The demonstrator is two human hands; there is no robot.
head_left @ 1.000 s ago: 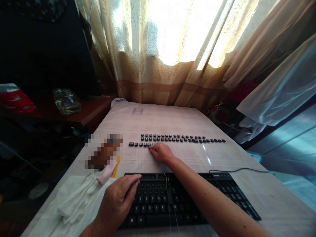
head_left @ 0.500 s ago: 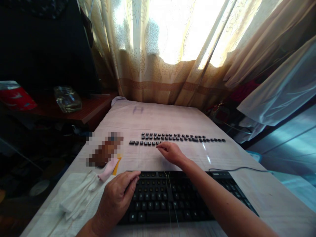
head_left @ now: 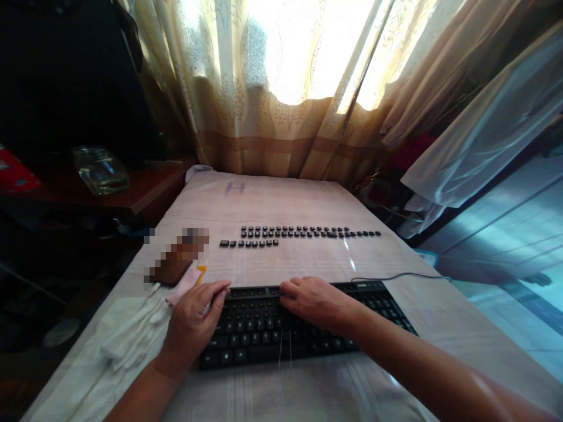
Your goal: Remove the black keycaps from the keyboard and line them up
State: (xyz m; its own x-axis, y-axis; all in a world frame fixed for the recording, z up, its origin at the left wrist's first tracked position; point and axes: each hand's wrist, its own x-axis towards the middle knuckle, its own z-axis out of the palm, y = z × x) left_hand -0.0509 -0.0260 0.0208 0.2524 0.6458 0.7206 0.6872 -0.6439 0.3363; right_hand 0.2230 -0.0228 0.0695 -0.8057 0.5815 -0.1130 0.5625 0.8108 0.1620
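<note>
A black keyboard (head_left: 365, 302) lies on the cloth-covered table (head_left: 272, 202) in front of me. My left hand (head_left: 191, 322) rests on its left end, fingers curled along the top-left corner, gripping the edge. My right hand (head_left: 314, 300) lies over the keyboard's upper middle rows, fingers bent down onto the keys; whether it pinches a key is hidden. Beyond the keyboard, loose black keycaps (head_left: 308, 232) sit in two rows on the cloth.
White gloves and cloth (head_left: 132, 337) lie left of the keyboard, beside a pink item (head_left: 182, 285) and a blurred-out object (head_left: 176, 261). A cable (head_left: 396, 275) runs off right. A glass jar (head_left: 99, 170) stands on a wooden shelf at left. Curtains hang behind.
My right hand has pulled back from the row of loose keycaps to the keyboard's top rows. The left hand stays on the keyboard's left end. The view shifted slightly.
</note>
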